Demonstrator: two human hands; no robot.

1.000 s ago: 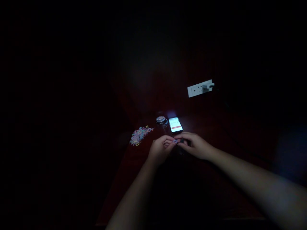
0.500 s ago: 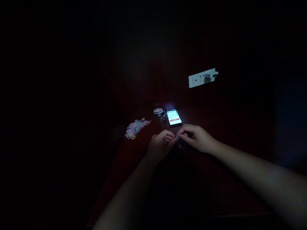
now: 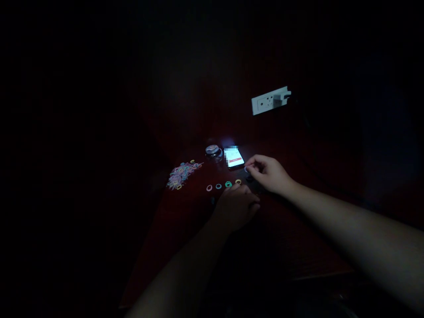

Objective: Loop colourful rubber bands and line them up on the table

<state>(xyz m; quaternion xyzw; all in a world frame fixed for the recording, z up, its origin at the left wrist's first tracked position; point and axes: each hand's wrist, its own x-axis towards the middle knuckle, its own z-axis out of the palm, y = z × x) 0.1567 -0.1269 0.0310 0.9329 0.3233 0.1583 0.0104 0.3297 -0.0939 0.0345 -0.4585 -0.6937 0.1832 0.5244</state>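
My right hand (image 3: 268, 174) pinches a small lilac elastic hair band (image 3: 246, 169) between thumb and fingertips, just right of the phone's near corner. Lower and to the left, my left hand (image 3: 236, 206) hovers or rests over the dark table, back up, fingers curled to the right; its fingertips are hidden in shadow. Just beyond its knuckles a row of single bands lies on the table: a pink band (image 3: 209, 188), a blue band (image 3: 218, 186), a green band (image 3: 228, 184) and a yellow band (image 3: 238, 181). Farther left lies a heap of mixed coloured bands (image 3: 181, 175).
A lit phone (image 3: 236, 160) lies behind the row, with a round lidded jar (image 3: 212, 151) on its left. A white socket strip (image 3: 270, 101) with a plug in it is at the back right. Most of the surroundings are dark.
My hands were together around a small band and have parted. My left hand has turned over and dropped lower, uncovering the row; my right hand has drawn up beside the phone. The view has shifted slightly.
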